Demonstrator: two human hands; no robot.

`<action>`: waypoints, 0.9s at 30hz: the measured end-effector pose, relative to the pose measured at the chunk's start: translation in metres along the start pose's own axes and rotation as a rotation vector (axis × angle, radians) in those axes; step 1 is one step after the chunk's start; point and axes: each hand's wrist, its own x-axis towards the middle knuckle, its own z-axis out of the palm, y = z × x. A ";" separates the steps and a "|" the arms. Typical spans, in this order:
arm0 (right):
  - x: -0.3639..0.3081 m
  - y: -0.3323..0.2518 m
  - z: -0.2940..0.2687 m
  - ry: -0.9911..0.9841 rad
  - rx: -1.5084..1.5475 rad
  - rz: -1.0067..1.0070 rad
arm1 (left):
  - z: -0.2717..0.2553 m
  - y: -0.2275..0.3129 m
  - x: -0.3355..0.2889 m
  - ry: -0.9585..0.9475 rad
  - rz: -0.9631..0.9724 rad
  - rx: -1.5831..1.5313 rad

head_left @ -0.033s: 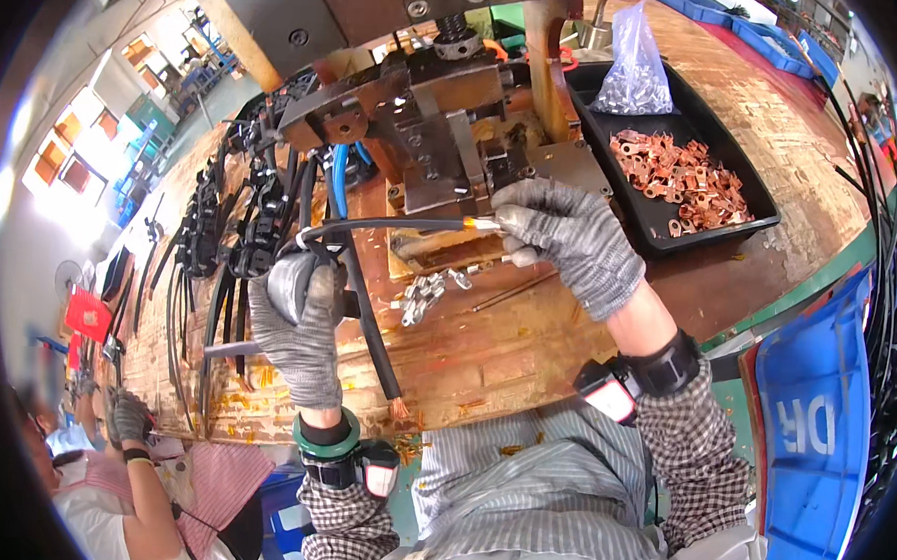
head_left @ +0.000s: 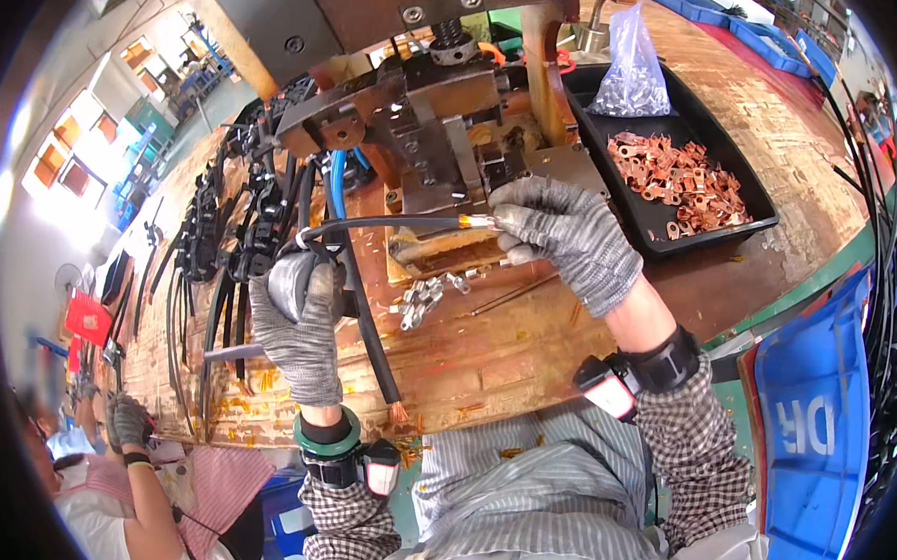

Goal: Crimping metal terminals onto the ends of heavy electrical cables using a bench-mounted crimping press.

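My left hand (head_left: pixel 299 339), in a grey knitted glove, is closed around a rounded dark housing (head_left: pixel 290 285) on a black cable. From there the black cable (head_left: pixel 391 220) runs right, in front of the metal press (head_left: pixel 425 129). My right hand (head_left: pixel 570 240), gloved alike, pinches the cable's far end, where an orange band and a silvery tip (head_left: pixel 479 221) show; the fingers partly hide the tip. Below the cable, several silver cable lugs (head_left: pixel 423 299) lie on the wooden bench. A second branch of black cable (head_left: pixel 371 342) hangs toward the front edge, its copper strands bare.
Right of the press stands a black tray (head_left: pixel 746 231) with copper lugs (head_left: pixel 678 180) and a plastic bag (head_left: pixel 632 78) of silver pieces. Black cable assemblies (head_left: pixel 257 202) are heaped at left. A blue crate (head_left: pixel 812 446) stands at right. A co-worker's gloved hand (head_left: pixel 130 421) is at far left.
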 end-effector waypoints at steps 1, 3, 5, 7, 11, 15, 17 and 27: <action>0.004 -0.003 -0.002 0.007 -0.002 -0.007 | 0.004 0.001 0.003 -0.012 -0.002 0.023; 0.009 -0.010 -0.003 0.001 0.020 0.041 | 0.009 -0.006 0.008 0.003 -0.008 0.045; 0.015 -0.014 -0.005 -0.003 -0.036 0.074 | 0.012 -0.013 0.011 0.023 -0.017 0.077; 0.022 -0.015 -0.009 0.004 -0.089 0.007 | 0.016 -0.016 0.013 0.022 -0.008 0.132; 0.036 -0.012 -0.018 -0.012 -0.064 0.037 | 0.023 -0.026 0.014 0.071 0.135 0.213; 0.043 -0.011 -0.016 0.006 -0.059 0.077 | 0.023 -0.032 0.017 0.036 0.066 0.137; 0.046 -0.009 -0.015 0.023 -0.046 0.074 | 0.024 -0.032 0.017 0.040 0.040 0.091; 0.055 -0.010 -0.015 0.061 -0.118 0.024 | 0.031 -0.036 0.011 0.140 0.008 0.142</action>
